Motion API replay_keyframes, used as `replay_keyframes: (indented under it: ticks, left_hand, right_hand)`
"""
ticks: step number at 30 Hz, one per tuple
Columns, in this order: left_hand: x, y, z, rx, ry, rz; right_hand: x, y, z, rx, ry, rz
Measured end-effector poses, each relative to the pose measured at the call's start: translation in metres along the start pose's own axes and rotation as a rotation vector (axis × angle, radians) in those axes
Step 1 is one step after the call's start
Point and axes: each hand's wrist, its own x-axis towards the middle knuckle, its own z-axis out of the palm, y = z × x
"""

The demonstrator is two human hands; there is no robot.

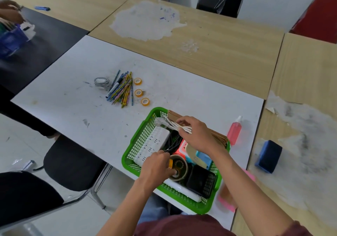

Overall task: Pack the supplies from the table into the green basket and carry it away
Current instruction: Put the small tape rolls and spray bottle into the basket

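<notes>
White bench top (73, 111) carries the green basket (135, 141) at its near edge. Inside it, the left hand (155, 167) grips a brown tape roll (182, 165); the right hand (196, 134) pinches a folded white cable (174, 126). Pencils (122, 90) lie farther back.

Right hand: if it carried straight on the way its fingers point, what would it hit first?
The right hand points toward the green basket's far left corner; probably the white plug on the cable it pinches comes first, then the rim. Depth is unclear.

green basket (128, 160): upright, crowded | pencils (122, 90): loose heap beyond it | three tape rolls (139, 93): just beside pencils
</notes>
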Motion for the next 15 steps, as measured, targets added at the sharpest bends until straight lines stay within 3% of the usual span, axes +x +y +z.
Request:
replay_keyframes:
  ticks: [6, 8, 13, 15]
  left_hand:
    - [0.007, -0.008, 0.001, 0.118, -0.025, 0.093]
    - [0.008, -0.014, -0.004, 0.129, 0.045, 0.079]
    - [0.015, -0.053, -0.010, 0.122, 0.391, -0.098]
    - [0.018, -0.073, -0.015, 0.065, 0.360, -0.203]
  right_hand:
    - [0.041, -0.011, 0.017, -0.042, -0.029, -0.011]
    - [0.058, -0.015, 0.024, -0.077, -0.051, -0.004]
    - [0.104, -0.025, 0.052, -0.197, -0.109, -0.009]
    - [0.125, -0.031, 0.064, -0.241, -0.129, -0.022]
